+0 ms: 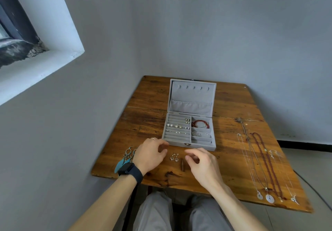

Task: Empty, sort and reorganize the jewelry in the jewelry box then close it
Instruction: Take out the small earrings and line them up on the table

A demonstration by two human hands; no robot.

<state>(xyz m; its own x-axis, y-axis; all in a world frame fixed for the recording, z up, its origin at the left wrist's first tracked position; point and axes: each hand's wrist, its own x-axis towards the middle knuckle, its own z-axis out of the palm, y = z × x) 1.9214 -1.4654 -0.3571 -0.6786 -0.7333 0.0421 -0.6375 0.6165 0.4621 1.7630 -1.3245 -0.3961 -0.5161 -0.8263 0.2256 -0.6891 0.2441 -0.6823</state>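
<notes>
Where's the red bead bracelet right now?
In the head view, the red bead bracelet lies in the open jewelry box's far right compartment, right of the stud earrings and just behind the silver bangle's compartment.

The one camera rides on my head, facing forward and steeply down over the table (pixel 226 158). It sits close: my left hand (pixel 150 153) and right hand (pixel 203 164) lie just below it, while its wide lens reaches the far edge, the wall (pixel 197 32) and my knees (pixel 156 212).
</notes>
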